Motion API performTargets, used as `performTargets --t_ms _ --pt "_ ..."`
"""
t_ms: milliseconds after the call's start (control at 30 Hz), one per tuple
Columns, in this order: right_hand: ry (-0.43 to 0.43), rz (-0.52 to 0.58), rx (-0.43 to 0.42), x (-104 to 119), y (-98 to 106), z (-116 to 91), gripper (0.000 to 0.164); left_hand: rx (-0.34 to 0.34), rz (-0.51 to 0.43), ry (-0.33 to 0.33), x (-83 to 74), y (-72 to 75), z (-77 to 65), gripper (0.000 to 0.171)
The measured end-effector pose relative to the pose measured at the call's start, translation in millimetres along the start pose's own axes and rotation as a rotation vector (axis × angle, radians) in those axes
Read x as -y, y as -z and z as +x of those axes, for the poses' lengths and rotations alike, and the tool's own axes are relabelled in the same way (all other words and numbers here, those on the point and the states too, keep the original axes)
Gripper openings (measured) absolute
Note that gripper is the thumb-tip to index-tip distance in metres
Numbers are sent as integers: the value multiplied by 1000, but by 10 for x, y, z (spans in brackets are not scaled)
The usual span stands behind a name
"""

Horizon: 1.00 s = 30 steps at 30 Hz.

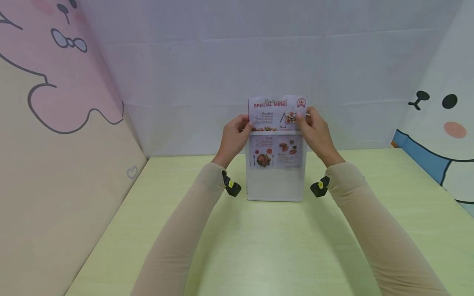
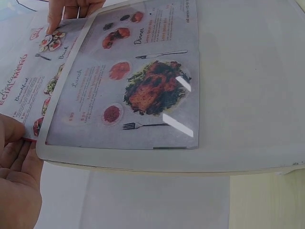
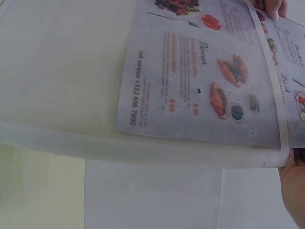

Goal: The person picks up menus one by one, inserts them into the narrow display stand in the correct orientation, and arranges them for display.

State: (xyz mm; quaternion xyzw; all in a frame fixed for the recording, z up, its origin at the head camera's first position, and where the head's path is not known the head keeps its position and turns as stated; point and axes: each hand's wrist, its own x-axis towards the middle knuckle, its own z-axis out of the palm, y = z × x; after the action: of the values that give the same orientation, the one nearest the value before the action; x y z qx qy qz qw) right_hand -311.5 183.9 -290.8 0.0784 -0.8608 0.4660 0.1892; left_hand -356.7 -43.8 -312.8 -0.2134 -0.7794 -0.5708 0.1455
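A printed restaurant menu sheet (image 1: 275,113) stands partly inside a clear, white-edged sign holder (image 1: 275,185). Its lower half shows through the transparent front, while the upper half sticks out above the holder's top edge. At the sheet's left edge, just over that rim, my left hand (image 1: 235,135) pinches the paper between thumb and fingers. My right hand (image 1: 316,130) pinches the opposite edge, thumb on the printed face and fingers behind. Below the sheet's bottom edge, the holder's lower part shows only its pale back, as the left wrist view (image 2: 248,86) also shows.
The holder stands upright on a pale yellow-green table (image 1: 252,246). Behind it hangs a white sheet (image 1: 207,74). Cartoon-printed panels flank the table, a pink and beige one (image 1: 74,164) at left and a white one (image 1: 437,115) at right.
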Motion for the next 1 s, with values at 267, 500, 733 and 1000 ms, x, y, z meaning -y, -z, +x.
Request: performTargets --t_ms 267,500,733,1000 --pt "4 12 9 3 -6 -5 47 0 3 -2 -2 9 -3 22" --pt "-5 -4 6 13 -17 -4 45 -2 -6 -2 -7 18 -3 22" --pt "19 -58 -18 20 -27 -4 37 -2 -7 7 -15 30 -13 23" --pt "3 -61 -16 37 -34 0 36 -3 -11 4 -11 38 -13 23"
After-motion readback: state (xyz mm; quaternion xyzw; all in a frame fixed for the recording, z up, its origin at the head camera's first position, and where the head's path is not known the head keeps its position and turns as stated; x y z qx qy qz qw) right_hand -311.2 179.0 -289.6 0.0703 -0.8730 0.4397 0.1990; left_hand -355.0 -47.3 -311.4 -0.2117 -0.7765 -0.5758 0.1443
